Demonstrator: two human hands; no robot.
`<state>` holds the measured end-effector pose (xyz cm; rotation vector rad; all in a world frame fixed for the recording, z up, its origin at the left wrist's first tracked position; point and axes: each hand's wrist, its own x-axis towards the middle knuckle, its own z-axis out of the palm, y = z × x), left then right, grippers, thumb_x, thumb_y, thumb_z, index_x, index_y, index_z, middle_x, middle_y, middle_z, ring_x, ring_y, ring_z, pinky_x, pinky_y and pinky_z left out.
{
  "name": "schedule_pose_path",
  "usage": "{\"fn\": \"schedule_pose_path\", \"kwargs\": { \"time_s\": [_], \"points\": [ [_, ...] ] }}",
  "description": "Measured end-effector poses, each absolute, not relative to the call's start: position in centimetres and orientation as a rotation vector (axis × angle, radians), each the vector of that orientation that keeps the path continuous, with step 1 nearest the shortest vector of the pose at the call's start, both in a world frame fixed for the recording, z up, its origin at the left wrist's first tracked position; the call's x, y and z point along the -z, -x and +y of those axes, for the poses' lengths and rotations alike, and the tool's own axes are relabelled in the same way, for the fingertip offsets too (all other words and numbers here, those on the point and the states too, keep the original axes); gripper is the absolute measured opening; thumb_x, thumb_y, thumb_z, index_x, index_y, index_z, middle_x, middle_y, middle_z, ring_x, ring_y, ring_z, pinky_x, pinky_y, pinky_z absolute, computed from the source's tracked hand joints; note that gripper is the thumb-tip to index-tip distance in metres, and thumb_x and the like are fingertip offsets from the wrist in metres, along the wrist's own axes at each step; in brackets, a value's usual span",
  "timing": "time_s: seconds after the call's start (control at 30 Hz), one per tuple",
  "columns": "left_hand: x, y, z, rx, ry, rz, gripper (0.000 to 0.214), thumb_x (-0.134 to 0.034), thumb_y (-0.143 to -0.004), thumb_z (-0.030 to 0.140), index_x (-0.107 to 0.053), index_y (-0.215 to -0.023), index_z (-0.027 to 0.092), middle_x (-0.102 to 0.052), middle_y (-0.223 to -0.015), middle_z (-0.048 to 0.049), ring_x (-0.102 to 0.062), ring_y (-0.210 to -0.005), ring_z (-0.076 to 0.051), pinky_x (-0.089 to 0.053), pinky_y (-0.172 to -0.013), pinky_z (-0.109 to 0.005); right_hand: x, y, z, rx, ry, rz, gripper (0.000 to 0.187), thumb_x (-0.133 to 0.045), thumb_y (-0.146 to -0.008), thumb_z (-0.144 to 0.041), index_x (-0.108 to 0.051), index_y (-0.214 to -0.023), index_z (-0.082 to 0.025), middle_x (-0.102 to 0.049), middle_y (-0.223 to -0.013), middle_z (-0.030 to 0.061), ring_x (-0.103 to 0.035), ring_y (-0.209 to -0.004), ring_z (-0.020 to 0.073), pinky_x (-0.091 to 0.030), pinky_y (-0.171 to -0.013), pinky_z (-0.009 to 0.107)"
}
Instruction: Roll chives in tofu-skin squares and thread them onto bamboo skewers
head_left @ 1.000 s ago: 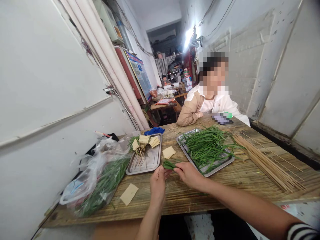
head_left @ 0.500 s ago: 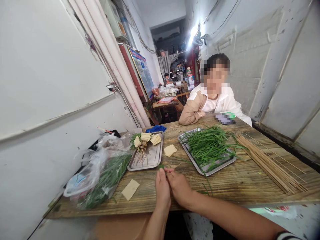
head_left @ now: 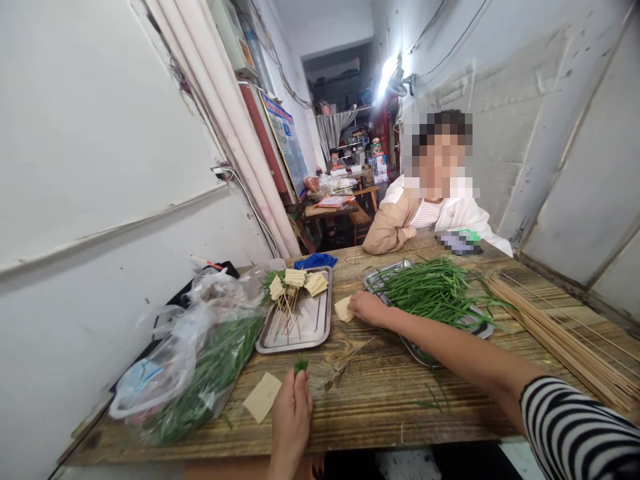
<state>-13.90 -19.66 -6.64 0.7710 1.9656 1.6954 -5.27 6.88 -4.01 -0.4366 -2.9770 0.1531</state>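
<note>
Left hand (head_left: 293,417) sat at the table edge, just in front of the skewer tray (head_left: 294,347), fingertips pinched together on a short chive bundle (head_left: 301,365) whose tips poked up above them. Right hand (head_left: 367,308) lay just right of that tray, fingers down on the tofu sheets (head_left: 344,309); whether they had clamped a sheet, I could not tell.

The risks, as I judged them:
- One pinch alone held the bundle, so a slack grip could let the blades fan out.
- The sheets lay stacked, so two might cling together.
- The right forearm crossed the chive tray (head_left: 371,279) further right and could drag blades off.

The count: two steel trays, one loose sheet (head_left: 263,397) in front of the skewer tray, one plastic bag (head_left: 200,353) to its left, and one pile of bare skewers (head_left: 565,337) far right.
</note>
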Motion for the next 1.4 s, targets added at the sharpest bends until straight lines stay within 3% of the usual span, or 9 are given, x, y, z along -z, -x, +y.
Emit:
{"fn": "schedule_pose_path", "kwargs": {
  "time_s": [0.1, 0.3, 0.53, 0.73, 0.97, 1.23, 1.4],
  "points": [
    [7.2, 14.5, -20.3, -1.682, -0.699, 1.933, 0.054, -0.055, -0.068, 0.072, -0.054, -0.076, 0.019, -0.042, -0.050, 0.0071, -0.036, -0.041, -0.007, -0.029, -0.037, -0.019, 5.4, 5.9, 7.7, -0.115, 0.359, -3.000, 0.023, -0.048, -0.088, -0.019, -0.069, -0.081, -0.011, -0.064, -0.090, 0.0128, -0.054, -0.091, 0.0195, -0.037, -0.078, 0.028],
    [7.7, 14.1, -20.5, -1.727, -0.420, 1.776, 0.064, -0.067, -0.052, 0.073, -0.057, -0.084, 0.019, -0.055, -0.069, 0.0030, -0.047, -0.055, -0.007, -0.038, -0.045, -0.016, 6.0, 6.5, 8.3, -0.118, 0.191, -3.040, 0.026, -0.046, -0.089, -0.020, -0.068, -0.084, -0.007, -0.063, -0.089, 0.0137, -0.054, -0.085, 0.0180, -0.037, -0.077, 0.028],
    [8.5, 13.9, -20.7, -1.730, -0.414, 1.735, 0.064, -0.068, -0.053, 0.072, -0.056, -0.086, 0.018, -0.053, -0.069, 0.0037, -0.046, -0.053, -0.005, -0.034, -0.042, -0.014, 5.4, 6.1, 9.2, -0.225, 0.111, -3.056, 0.018, -0.052, -0.084, -0.015, -0.069, -0.081, -0.011, -0.066, -0.088, 0.0096, -0.056, -0.084, 0.0153, -0.038, -0.076, 0.024],
    [8.7, 14.4, -20.7, -1.637, -0.554, 1.654, 0.057, -0.057, -0.066, 0.072, -0.053, -0.081, 0.017, -0.030, -0.051, 0.0112, -0.023, -0.038, -0.001, -0.017, -0.035, -0.013, 4.9, 6.9, 9.5, -0.310, 0.262, -3.031, 0.017, -0.055, -0.078, -0.013, -0.072, -0.083, -0.012, -0.069, -0.088, 0.0086, -0.059, -0.078, 0.0157, -0.040, -0.070, 0.023],
    [9.1, 14.7, -20.6, -1.628, -0.552, 1.620, 0.055, -0.057, -0.068, 0.071, -0.051, -0.082, 0.018, -0.031, -0.053, 0.0107, -0.023, -0.038, -0.001, -0.016, -0.036, -0.014, 4.4, 7.4, 8.9, -0.362, 0.402, -3.020, 0.012, -0.060, -0.066, -0.010, -0.072, -0.069, -0.013, -0.070, -0.075, 0.0080, -0.059, -0.068, 0.0169, -0.037, -0.063, 0.023],
    [8.3, 14.2, -20.5, -1.643, -0.579, 1.660, 0.052, -0.059, -0.067, 0.069, -0.051, -0.077, 0.018, -0.033, -0.054, 0.0098, -0.027, -0.039, -0.002, -0.020, -0.036, -0.014, 1.2, 7.1, 8.8, -0.446, 0.671, -2.718, 0.027, -0.043, -0.087, -0.015, -0.069, -0.090, -0.009, -0.069, -0.088, 0.0098, -0.059, -0.076, 0.0159, -0.039, -0.066, 0.024],
    [7.5, 14.6, -20.4, -1.646, -0.613, 1.780, 0.049, -0.057, -0.069, 0.067, -0.055, -0.079, 0.019, -0.041, -0.055, 0.0080, -0.031, -0.040, -0.005, -0.023, -0.037, -0.016, 2.3, 3.0, 2.5, -0.483, 0.352, -2.650, 0.021, -0.046, -0.089, -0.020, -0.066, -0.089, -0.014, -0.066, -0.095, 0.0065, -0.057, -0.087, 0.0146, -0.041, -0.076, 0.024]
  ]
}}
